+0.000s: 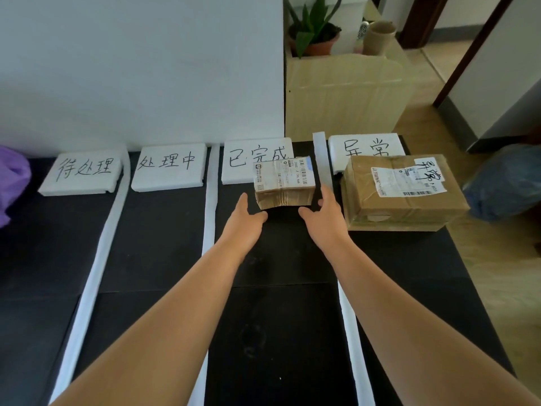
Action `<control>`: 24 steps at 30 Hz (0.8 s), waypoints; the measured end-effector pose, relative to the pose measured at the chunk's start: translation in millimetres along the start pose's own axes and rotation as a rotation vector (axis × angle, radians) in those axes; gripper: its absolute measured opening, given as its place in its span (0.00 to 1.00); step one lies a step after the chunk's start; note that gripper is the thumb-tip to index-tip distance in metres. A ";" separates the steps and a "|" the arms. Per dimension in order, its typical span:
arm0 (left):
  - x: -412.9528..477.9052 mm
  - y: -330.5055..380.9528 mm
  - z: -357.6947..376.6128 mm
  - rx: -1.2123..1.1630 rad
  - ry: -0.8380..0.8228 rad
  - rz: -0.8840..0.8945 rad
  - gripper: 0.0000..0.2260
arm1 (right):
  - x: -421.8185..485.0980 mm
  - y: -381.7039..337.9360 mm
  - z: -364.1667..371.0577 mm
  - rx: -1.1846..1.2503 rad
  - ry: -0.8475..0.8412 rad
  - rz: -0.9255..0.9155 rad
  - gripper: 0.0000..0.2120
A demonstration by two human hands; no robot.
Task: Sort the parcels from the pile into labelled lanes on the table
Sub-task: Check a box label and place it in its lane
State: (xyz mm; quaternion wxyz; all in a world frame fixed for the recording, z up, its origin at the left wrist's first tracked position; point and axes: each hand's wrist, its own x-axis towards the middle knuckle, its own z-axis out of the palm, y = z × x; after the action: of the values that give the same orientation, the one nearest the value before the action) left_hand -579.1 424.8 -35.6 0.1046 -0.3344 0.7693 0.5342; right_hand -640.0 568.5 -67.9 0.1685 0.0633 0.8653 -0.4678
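Currently: the two left lanes of the dark surface (146,244) carry only their label cards at the far end, the first card (82,171) and the second card (168,167); a purple bag (11,183) lies at the far left edge. Third lane: the small parcel (285,183) sits flat on the surface just in front of the third card (251,159), printed label up, hiding the card's lower right corner in this view. The left hand (248,213) lies by the parcel's near left corner, fingers straight and relaxed, gripping nothing; its fingertips are very near the carton, and contact cannot be resolved. The right hand (326,213) flanks the near right side, likewise spread and holding nothing. Judgement: the step in hand is placing this parcel in the third lane, and it looks all but done. To do it well, nudge with flat palms on both sides rather than lifting, square the parcel to the card, and leave it clear of the white strip (322,159) just to its right. Then draw both hands straight back so a wrist does not drag it. Fourth lane: the fourth card (366,148) with a large box (404,189) in front of it. A blue bag (503,183) sits off the surface, far right.
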 end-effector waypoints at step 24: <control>-277.1 -178.7 -228.9 0.078 0.253 0.118 0.27 | -353.2 -93.2 138.6 0.003 -0.144 -0.257 0.30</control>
State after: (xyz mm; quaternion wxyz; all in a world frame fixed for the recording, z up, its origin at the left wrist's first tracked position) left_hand -213.1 295.5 66.9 -0.0121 -0.3488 0.8151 0.4625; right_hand -302.4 418.6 59.4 0.1689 -0.0813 0.8514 -0.4900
